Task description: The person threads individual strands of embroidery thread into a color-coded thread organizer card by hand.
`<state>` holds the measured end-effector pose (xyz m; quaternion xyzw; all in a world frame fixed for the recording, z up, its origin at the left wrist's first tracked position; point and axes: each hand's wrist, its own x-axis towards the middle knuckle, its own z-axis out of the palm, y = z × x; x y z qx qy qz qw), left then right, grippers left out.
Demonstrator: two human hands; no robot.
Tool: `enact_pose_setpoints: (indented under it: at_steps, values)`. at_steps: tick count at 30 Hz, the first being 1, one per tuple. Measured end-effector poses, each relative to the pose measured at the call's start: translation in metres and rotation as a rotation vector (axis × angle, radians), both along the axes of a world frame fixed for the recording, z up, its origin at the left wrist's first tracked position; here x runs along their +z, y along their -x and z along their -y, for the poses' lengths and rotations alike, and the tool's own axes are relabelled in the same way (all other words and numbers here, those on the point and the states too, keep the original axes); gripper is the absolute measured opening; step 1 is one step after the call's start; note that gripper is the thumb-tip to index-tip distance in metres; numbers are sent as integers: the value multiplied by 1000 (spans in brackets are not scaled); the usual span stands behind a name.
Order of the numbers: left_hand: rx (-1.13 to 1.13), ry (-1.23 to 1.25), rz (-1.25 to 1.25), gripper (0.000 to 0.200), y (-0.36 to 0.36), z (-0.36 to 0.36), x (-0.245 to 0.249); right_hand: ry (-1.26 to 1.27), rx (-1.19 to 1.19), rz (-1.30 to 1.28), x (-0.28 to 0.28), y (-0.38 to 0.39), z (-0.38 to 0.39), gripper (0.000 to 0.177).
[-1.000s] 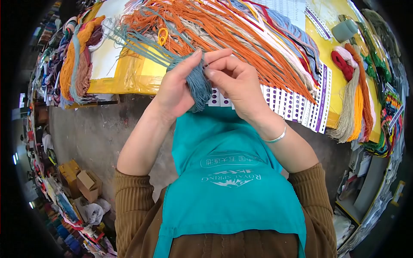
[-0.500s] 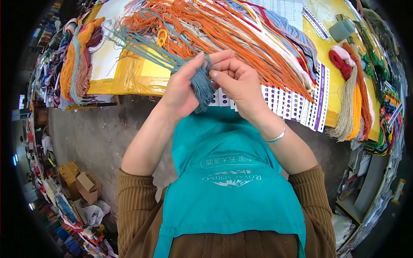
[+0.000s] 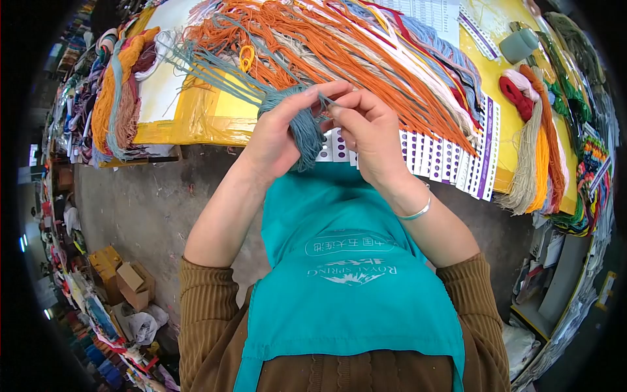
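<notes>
A bundle of blue-grey thread (image 3: 304, 130) lies across my left hand (image 3: 279, 134), which is closed around it above the table's front edge. Loose strands trail from the bundle to the upper left over the table. My right hand (image 3: 371, 130) pinches a few strands of the same thread between thumb and forefinger, just right of the bundle. Orange threads (image 3: 392, 98) are spread on the table beyond both hands. Under their near ends lie white cards with purple dots (image 3: 434, 157).
The yellow table (image 3: 202, 127) carries more thread hanks: an orange one (image 3: 108, 98) at left, red, beige and yellow ones (image 3: 541, 170) at right. A grey-green bottle (image 3: 519, 44) lies at the upper right. Cardboard boxes (image 3: 134, 287) sit on the floor at lower left.
My right thumb and forefinger have shifted slightly up and right, drawing strands away from the bundle. The left hand stays nearly in place, its fingers a little lower.
</notes>
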<state>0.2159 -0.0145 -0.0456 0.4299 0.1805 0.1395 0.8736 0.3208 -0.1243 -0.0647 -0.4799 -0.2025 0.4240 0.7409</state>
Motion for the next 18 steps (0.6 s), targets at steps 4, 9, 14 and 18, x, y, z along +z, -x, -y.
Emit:
enact_pose_setpoints:
  at_steps: [4, 9, 14, 18]
  values:
    - [82, -38, -49, 49, 1, 0, -5, -57, 5, -94, -1, -4, 4, 3]
    - [-16, 36, 17, 44, 5, -13, -6, -12, 197, -256, 12, -15, 8, 6]
    - [-118, -247, -235, 33, 23, -23, 11, 276, 406, 542, 22, -38, 12, 6]
    - [-197, 295, 127, 20, 68, -73, 5, -285, 216, -194, 29, -52, 16, 11]
